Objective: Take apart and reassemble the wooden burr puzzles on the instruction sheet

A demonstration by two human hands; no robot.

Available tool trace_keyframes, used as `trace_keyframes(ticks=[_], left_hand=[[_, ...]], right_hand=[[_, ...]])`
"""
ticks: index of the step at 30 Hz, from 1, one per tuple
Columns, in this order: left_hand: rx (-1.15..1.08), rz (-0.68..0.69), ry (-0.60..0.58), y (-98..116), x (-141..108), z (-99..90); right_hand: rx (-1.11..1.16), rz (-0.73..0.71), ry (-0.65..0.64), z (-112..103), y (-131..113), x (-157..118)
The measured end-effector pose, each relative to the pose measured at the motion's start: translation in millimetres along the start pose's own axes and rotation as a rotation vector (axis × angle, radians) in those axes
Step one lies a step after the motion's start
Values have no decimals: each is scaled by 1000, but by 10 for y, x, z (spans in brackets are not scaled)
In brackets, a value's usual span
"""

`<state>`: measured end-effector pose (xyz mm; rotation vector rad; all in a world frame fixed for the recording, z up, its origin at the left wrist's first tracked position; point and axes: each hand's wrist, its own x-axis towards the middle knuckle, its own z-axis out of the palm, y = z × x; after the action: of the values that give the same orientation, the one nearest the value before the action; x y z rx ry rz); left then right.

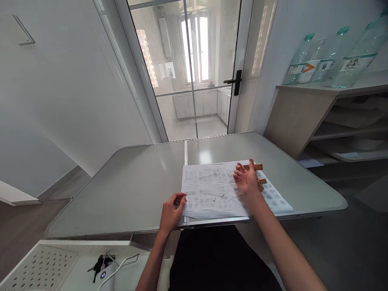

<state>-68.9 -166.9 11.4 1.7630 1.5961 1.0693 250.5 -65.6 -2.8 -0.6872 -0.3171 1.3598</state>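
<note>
My left hand (173,210) rests at the table's front edge, beside the left edge of a printed sheet (209,190). Its fingers curl loosely, a gap shows between thumb and forefinger, and nothing is visible in it. Over the right part of the sheet, my right hand (246,180) is turned palm up with its fingers half bent and apart. Close by its thumb side are brown notched wooden pieces (258,166), with another wooden piece (262,182) lower down. The hand partly hides them; whether it touches them is unclear. Rows of small drawings and dark marks cover the paper.
The pale table (130,190) has rounded corners and a central seam. Clear bottles (329,56) with green caps stand on a wooden shelf unit (303,117) at right. Below left, a white drawer (75,279) holds a cable and a small device. A glass door (194,72) stands behind.
</note>
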Motion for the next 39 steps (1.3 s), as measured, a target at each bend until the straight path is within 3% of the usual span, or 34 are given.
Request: trace_keyframes(ticks=[11, 17, 22, 27, 28, 29, 31, 35, 39], left_hand=[[18, 7, 3, 4, 1, -3], [3, 9, 0, -19, 6, 3], [-1, 5, -8, -23, 9, 3], [9, 15, -10, -32, 6, 2], [12, 18, -9, -32, 6, 3], [13, 19, -9, -31, 5, 5], [13, 16, -9, -20, 6, 10], [4, 15, 0, 6, 3, 3], [-83, 143, -27, -20, -21, -43]], right_hand=[[168, -13, 50, -28, -1, 185], [54, -60, 47, -13, 90, 177], [-130, -115, -28, 33, 240, -34], [-394, -17, -277, 146, 289, -447], [-468, 21, -356, 177, 278, -537], [-644, 59, -513, 210, 265, -623], [-934, 41, -682, 285, 246, -779], [-1313, -73, -851, 459, 287, -1005], [-1507, -173, -921, 595, 385, -1109]])
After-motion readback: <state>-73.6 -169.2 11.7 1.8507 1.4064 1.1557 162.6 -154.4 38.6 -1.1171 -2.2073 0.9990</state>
